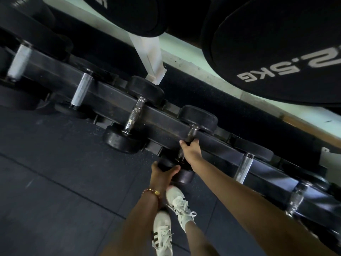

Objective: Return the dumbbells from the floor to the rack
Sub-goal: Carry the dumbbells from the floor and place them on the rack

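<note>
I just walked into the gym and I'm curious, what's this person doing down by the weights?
A person is bending over a low rack and putting a black dumbbell on it. The right hand grips its handle, and the left hand holds the near head from below. The dumbbell lies across the rail, beside another dumbbell already racked. Whether it is fully seated cannot be told.

black rack [162,123] — dumbbells [133,115] in a row along it
</note>
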Motion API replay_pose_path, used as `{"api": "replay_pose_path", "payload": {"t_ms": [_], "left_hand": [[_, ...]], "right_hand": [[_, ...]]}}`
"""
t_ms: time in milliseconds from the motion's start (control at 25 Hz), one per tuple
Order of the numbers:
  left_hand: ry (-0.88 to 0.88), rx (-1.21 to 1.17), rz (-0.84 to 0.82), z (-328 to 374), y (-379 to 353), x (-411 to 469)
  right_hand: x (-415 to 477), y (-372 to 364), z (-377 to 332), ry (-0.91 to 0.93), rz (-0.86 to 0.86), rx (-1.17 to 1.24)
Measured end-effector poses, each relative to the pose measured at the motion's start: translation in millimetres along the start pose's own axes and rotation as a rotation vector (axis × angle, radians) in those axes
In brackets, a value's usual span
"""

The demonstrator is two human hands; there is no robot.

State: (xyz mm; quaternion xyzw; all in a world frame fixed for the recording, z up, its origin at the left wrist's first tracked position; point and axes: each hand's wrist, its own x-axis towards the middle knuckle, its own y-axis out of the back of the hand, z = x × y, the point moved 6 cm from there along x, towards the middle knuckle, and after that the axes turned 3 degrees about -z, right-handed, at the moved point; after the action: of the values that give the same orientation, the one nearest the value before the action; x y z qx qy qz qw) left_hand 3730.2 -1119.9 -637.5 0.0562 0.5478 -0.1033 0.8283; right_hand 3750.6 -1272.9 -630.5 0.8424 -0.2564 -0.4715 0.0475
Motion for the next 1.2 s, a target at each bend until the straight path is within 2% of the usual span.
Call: {"api": "replay_pose_path", "payload": {"t_ms": [80,120,200,240,320,400,480,600,680,800,920,1040,1200], "left_hand": [[-0.027,0.022,0.080,13,28,-6],[-0.064,0.045,0.212,22,49,-9],[-0.223,0.044,0.479,50,93,-19],[-0.308,0.011,0.534,65,109,-18],[-0.376,-0.037,0.501,86,127,-5],[-0.327,-0.075,0.385,95,127,14],[-0.257,-0.193,0.280,93,121,27],[-0.238,-0.287,0.303,93,116,31],[-0.237,-0.328,0.335,97,115,30],[-0.248,-0.334,0.355,98,115,22],[-0.225,-0.322,0.332,92,117,21],[-0.195,-0.279,0.275,94,124,20],[-0.238,-0.106,0.268,100,129,11]], "right_hand": [[-8,2,-2,0.019,-0.019,-0.018],[-14,5,-3,0.043,0.025,0.001],[-28,14,-9,0.158,0.218,-0.056],[-36,14,-16,0.235,0.283,-0.141],[-47,2,-29,0.389,0.247,-0.240],[-49,-17,-40,0.473,0.086,-0.247],[-40,-40,-48,0.477,-0.074,-0.265],[-28,-87,-72,0.510,-0.296,-0.306],[-22,-122,-93,0.536,-0.415,-0.447],[-18,-153,-108,0.384,-0.428,-0.685],[-15,-159,-104,0.372,-0.433,-0.838],[-13,-148,-107,0.391,-0.543,-0.816],[-22,-127,-106,0.455,-0.552,-0.839]]}}
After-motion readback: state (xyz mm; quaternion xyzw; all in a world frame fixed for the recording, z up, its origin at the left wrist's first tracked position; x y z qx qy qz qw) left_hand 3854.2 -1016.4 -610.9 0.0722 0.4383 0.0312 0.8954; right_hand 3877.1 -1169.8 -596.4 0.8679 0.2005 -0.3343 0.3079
